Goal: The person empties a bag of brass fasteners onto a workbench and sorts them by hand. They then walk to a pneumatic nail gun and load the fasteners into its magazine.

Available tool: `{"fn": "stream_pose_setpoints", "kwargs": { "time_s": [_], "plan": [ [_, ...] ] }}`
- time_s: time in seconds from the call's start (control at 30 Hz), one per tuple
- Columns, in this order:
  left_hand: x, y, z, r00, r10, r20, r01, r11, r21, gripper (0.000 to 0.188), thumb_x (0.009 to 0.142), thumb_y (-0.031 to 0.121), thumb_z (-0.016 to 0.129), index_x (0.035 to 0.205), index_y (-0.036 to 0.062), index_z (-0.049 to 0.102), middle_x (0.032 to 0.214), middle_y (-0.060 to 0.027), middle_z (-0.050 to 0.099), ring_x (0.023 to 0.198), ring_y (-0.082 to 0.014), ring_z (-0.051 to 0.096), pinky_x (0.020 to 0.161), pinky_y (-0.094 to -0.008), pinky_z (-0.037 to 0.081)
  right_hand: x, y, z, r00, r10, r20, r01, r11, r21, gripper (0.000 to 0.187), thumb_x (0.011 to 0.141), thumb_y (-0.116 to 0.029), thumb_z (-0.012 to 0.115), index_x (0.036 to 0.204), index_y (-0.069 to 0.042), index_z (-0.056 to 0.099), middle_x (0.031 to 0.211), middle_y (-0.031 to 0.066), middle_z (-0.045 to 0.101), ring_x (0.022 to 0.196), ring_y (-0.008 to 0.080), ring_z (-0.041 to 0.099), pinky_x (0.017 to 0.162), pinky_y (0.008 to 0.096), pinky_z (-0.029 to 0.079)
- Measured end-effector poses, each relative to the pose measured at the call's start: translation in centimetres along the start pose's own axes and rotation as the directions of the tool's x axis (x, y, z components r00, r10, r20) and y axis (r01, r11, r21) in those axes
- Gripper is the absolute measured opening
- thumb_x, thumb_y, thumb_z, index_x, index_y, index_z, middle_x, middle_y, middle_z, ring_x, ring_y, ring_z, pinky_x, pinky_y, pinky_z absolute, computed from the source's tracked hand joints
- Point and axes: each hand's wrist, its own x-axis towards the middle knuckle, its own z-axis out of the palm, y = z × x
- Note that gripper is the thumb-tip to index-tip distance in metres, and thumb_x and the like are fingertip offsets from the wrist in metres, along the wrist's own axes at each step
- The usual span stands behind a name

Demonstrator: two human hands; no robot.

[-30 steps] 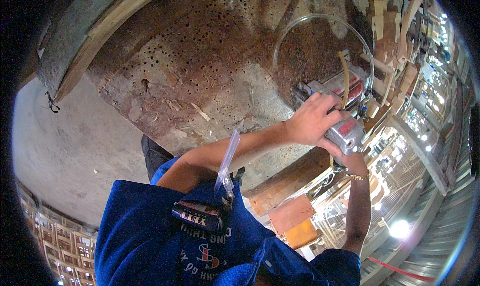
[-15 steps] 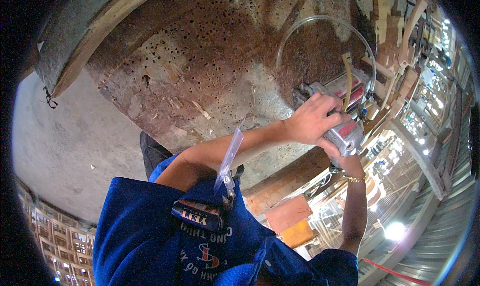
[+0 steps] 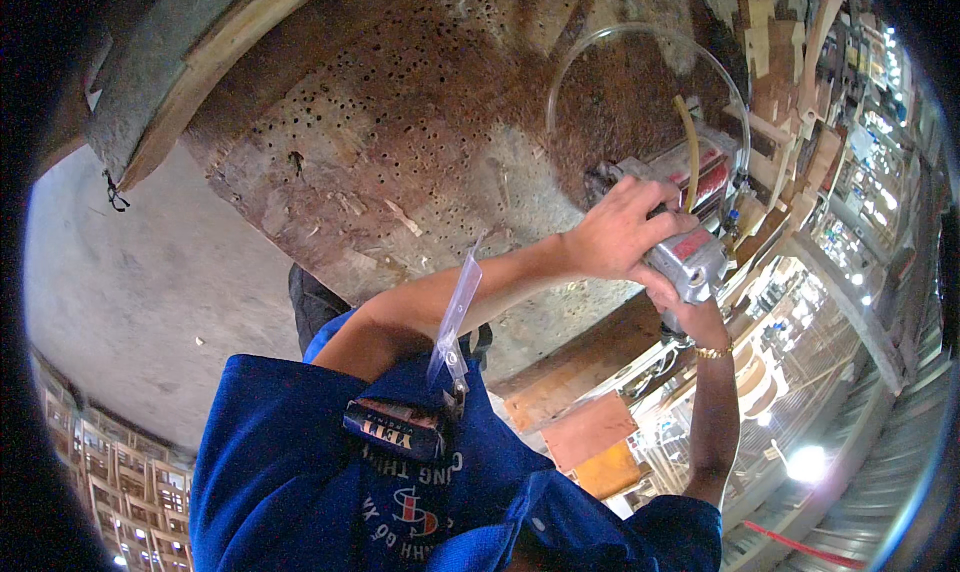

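Note:
My left hand [image 3: 622,234] reaches across from the left, its fingers curled over the top of a silver metal tool [image 3: 690,264] with a red label. From below, my right hand [image 3: 700,320], a gold bracelet at its wrist, is closed round the tool's lower part. What its fingers press on is hidden. Just beyond my left hand is a silver-and-red metal body [image 3: 705,177]; I cannot tell if it is joined to the tool. A yellow tube [image 3: 688,137] rises beside it, and a clear hose [image 3: 650,30] loops over the brown board.
The brown board [image 3: 390,142] is full of small holes and carries wood splinters. A curved wooden beam [image 3: 200,72] crosses the upper left. Wooden parts [image 3: 785,72] are stacked at the upper right. Below the board lies an orange-pink sheet [image 3: 590,429].
The whole view has shifted slightly. Both hands keep their grip on the silver tool, and its place against the board looks much the same.

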Motion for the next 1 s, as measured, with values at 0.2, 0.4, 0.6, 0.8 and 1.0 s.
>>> {"fn": "stream_pose_setpoints", "kwargs": {
  "time_s": [0.2,0.4,0.6,0.8,1.0],
  "plan": [
    [0.1,-0.2,-0.7,0.998,-0.002,0.069,0.003,1.0,-0.01,0.091,0.048,0.069,0.069,0.117,0.0102,0.056,0.105,-0.0148,0.047,0.097,-0.033,0.049,0.083,-0.0431,0.04,0.4,-4.8,0.6,0.979,0.202,-0.006,-0.195,0.952,0.236,0.02,0.081,-0.009,0.061,0.098,-0.004,0.054,0.076,0.0008,0.053,0.063,0.0103,0.051,0.054,0.0259,0.041],
    [-0.2,1.1,-1.3,0.983,-0.01,0.185,0.017,0.999,-0.033,0.077,0.061,0.06,0.071,0.118,0.0102,0.055,0.109,-0.0144,0.049,0.102,-0.0347,0.049,0.088,-0.0442,0.041,-0.5,-3.5,2.9,0.975,0.222,0.031,-0.213,0.877,0.431,0.023,0.08,-0.011,0.06,0.101,-0.004,0.056,0.077,0.002,0.056,0.06,0.0101,0.051,0.054,0.0248,0.041],
    [-2.0,0.1,-10.3,0.822,-0.236,0.519,-0.085,0.849,0.522,0.05,0.072,0.017,0.063,0.12,0.009,0.054,0.115,-0.0119,0.053,0.106,-0.0302,0.05,0.089,-0.0417,0.041,-1.7,-2.2,7.0,0.977,0.201,-0.066,-0.06,0.562,0.825,0.044,0.082,-0.015,0.058,0.122,0.003,0.052,0.095,0.0074,0.064,0.062,0.0095,0.054,0.055,0.0234,0.043],
    [-4.8,-1.8,-16.3,0.671,-0.139,0.728,-0.513,0.622,0.592,0.033,0.069,0.012,0.06,0.102,0.0079,0.063,0.105,-0.0071,0.06,0.105,-0.0255,0.052,0.088,-0.0389,0.042,-1.0,-6.1,5.2,0.975,0.181,-0.126,-0.034,0.689,0.724,0.04,0.08,-0.02,0.066,0.111,0.002,0.058,0.086,0.0111,0.066,0.054,0.0109,0.056,0.048,0.024,0.045],
    [-4.3,-1.7,-15.9,0.768,-0.294,0.568,-0.158,0.773,0.614,0.016,0.08,0.007,0.059,0.095,0.0009,0.061,0.092,-0.0108,0.062,0.077,-0.0266,0.062,0.065,-0.0398,0.05,-0.3,-3.9,2.2,0.988,0.098,-0.118,0.013,0.711,0.703,0.031,0.08,-0.021,0.067,0.095,0.005,0.062,0.078,0.0106,0.065,0.053,0.0123,0.06,0.043,0.0259,0.047]
  ]
}}
